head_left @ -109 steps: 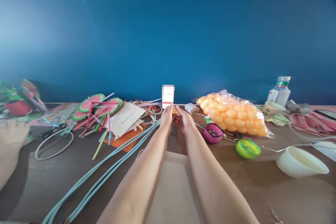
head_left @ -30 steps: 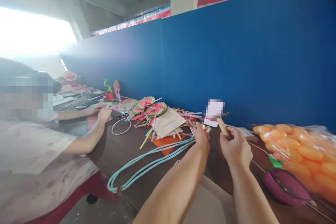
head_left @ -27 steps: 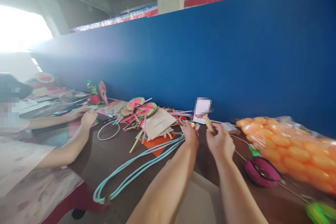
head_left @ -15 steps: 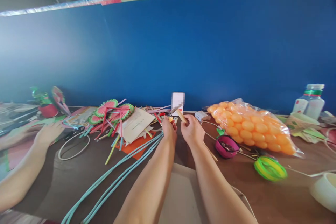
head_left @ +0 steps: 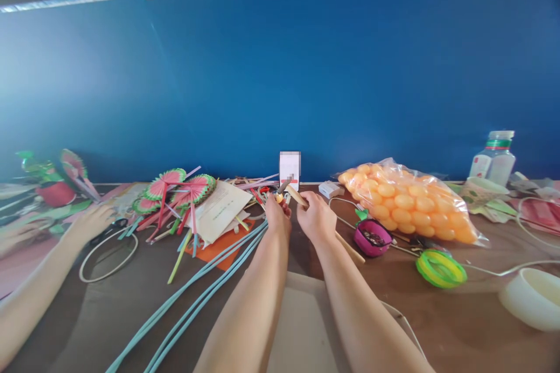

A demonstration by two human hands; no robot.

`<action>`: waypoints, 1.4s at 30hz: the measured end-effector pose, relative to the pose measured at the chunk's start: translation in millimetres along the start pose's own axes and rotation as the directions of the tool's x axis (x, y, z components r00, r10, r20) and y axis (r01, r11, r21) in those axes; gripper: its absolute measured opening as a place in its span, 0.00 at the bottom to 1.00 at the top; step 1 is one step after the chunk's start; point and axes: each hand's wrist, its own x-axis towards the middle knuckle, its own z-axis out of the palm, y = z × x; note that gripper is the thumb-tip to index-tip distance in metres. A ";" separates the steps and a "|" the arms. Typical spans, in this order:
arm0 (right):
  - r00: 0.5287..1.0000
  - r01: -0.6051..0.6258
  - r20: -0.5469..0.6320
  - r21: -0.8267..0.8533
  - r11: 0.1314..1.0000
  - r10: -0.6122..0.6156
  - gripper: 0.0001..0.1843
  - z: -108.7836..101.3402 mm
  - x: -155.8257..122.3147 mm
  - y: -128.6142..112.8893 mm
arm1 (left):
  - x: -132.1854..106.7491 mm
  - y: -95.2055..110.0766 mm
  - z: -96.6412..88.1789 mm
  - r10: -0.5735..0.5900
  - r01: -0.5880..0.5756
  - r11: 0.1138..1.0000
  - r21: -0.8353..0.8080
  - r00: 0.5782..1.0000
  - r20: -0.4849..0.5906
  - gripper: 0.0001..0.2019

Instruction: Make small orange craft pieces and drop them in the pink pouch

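Note:
My left hand (head_left: 279, 217) is closed around a small bladed tool (head_left: 282, 187), with a yellow-orange part showing at the fingers. Its exact kind is hard to make out. My right hand (head_left: 317, 217) grips a pale wooden stick (head_left: 351, 247), which slants through the fist; its blunt upper end points at the left hand, close to the blade. Long light-blue cords (head_left: 205, 275) run up to my left wrist; whether the hand holds them too is hidden. Behind the hands, a phone-like white card (head_left: 289, 166) stands against the blue panel.
Left of my hands lie watermelon-pattern paper fans (head_left: 168, 186), papers (head_left: 221, 210) and a white ring (head_left: 109, 256). Another person's hand (head_left: 90, 224) reaches in there. At right are a bag of orange balls (head_left: 402, 201), a magenta pouch (head_left: 371, 239), a green-yellow coil (head_left: 441, 268) and a bottle (head_left: 494, 157).
The view has turned slightly right, so most things sit further left. My hands keep their grips, and the blade by the stick's end shows more clearly.

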 end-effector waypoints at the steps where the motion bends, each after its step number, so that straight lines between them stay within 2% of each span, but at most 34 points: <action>1: 1.000 0.001 -0.018 0.005 1.000 -0.001 0.15 -0.1 -0.3 -0.5 | 0.4 0.1 0.0 -0.001 0.001 1.000 -0.005 1.000 0.001 0.16; 4: 0.997 -0.010 -0.077 0.009 1.000 0.011 0.15 -0.7 -1.1 -1.7 | 1.4 1.0 0.1 0.004 -0.004 1.000 -0.008 1.000 0.000 0.15; 10: 1.000 -0.006 0.000 -0.019 1.000 0.006 0.14 -2.1 -1.3 -2.5 | 1.5 2.4 1.0 -0.007 0.007 1.000 -0.017 1.000 -0.009 0.14; 15: 0.995 -0.079 -0.055 0.009 0.997 0.079 0.16 -3.6 -0.9 -2.6 | 0.7 2.0 0.2 0.023 -0.022 1.000 0.015 0.999 -0.025 0.13; 20: 0.999 -0.045 0.023 -0.005 0.999 0.045 0.13 -1.8 0.1 -1.0 | 1.7 0.3 -0.4 0.015 -0.015 1.000 0.010 1.000 0.000 0.14; 24: 0.996 -0.090 -0.011 0.001 0.996 0.090 0.14 0.1 0.8 -0.2 | 2.6 0.0 -0.6 0.040 -0.040 0.999 0.002 0.999 -0.019 0.12; 30: 0.997 -0.067 0.023 -0.009 0.998 0.067 0.14 1.6 1.0 2.3 | 2.8 -1.0 -1.1 0.026 -0.026 1.000 0.005 1.000 -0.002 0.14; 34: 0.993 -0.111 -0.035 0.025 0.993 0.112 0.16 1.9 1.7 3.9 | 2.2 -0.7 -0.8 0.042 -0.042 0.999 0.004 0.999 -0.028 0.13; 39: 0.996 -0.082 0.039 0.005 0.997 0.082 0.13 1.2 0.8 2.3 | 5.2 -1.3 -1.2 0.030 -0.030 1.000 0.001 0.999 -0.018 0.13; 42: 0.996 -0.094 -0.007 0.014 0.995 0.094 0.15 1.2 0.2 1.8 | 8.5 -2.8 -2.3 0.032 -0.032 0.999 0.005 0.999 -0.023 0.13</action>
